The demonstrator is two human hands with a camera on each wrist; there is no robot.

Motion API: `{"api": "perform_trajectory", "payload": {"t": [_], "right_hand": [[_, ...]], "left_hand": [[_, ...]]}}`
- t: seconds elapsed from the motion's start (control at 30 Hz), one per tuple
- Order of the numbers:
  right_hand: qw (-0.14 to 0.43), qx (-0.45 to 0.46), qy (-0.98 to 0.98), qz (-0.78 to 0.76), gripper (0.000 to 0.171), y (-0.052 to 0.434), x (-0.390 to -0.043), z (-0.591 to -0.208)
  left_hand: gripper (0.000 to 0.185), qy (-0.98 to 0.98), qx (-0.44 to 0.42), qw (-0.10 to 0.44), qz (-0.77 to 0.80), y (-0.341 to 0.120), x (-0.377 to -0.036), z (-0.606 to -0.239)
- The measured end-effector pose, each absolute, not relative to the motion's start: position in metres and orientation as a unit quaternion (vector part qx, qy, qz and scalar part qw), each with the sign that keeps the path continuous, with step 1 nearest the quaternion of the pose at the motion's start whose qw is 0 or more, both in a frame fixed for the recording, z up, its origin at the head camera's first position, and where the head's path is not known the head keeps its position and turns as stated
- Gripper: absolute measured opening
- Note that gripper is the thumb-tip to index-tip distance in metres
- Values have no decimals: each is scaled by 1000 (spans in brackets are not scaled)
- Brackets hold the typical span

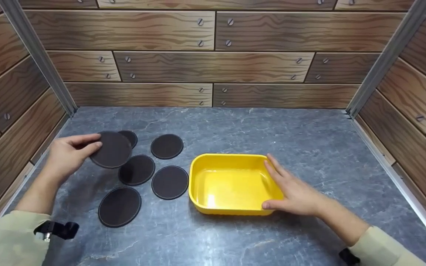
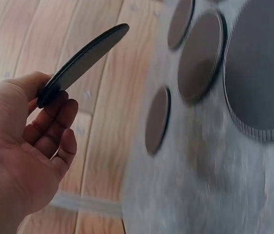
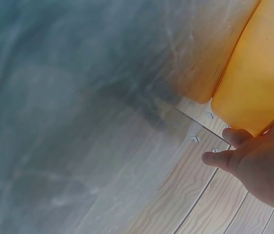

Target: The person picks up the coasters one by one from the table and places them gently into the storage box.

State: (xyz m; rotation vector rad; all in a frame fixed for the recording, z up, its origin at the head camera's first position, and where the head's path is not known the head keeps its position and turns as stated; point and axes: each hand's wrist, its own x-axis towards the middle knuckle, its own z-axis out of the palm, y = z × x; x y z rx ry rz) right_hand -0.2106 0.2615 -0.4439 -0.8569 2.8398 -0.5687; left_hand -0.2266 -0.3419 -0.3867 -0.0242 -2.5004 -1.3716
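Note:
My left hand (image 1: 64,154) pinches a round black coaster (image 1: 111,150) by its edge, between thumb and fingers, above the table's left part. In the left wrist view the coaster (image 2: 83,63) appears nearly edge-on, tilted and off the table. Several like it lie flat below, among them a front coaster (image 1: 119,207) and a back coaster (image 1: 167,146); one farther coaster (image 1: 129,137) is partly covered by the held one. A yellow rectangular bin (image 1: 235,184) stands to their right. On its right end rests my right hand (image 1: 296,192), fingers spread, thumb at the front rim.
The grey marbled tabletop (image 1: 213,240) is enclosed by wood-patterned walls (image 1: 213,66) at the back and both sides. Grey metal posts (image 1: 379,62) mark the corners. One coaster (image 1: 170,182) lies right against the bin's left side.

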Motion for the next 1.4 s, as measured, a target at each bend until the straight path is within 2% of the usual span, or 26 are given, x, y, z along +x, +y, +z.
{"api": "perform_trajectory", "payload": {"t": [0.23, 0.73, 1.13, 1.4], "right_hand": [[60, -286, 937, -193, 121, 261, -212, -446], [61, -287, 937, -191, 121, 260, -212, -447], [54, -284, 939, -187, 120, 260, -211, -445], [56, -280, 940, -185, 121, 261, -210, -444]], "left_hand": [[31, -848, -52, 155, -504, -296, -226, -376], [23, -817, -150, 138, -539, -205, -220, -374], [25, -803, -224, 63, -549, -151, -229, -383], [27, -801, -237, 13, -549, -123, -238, -392]]}}
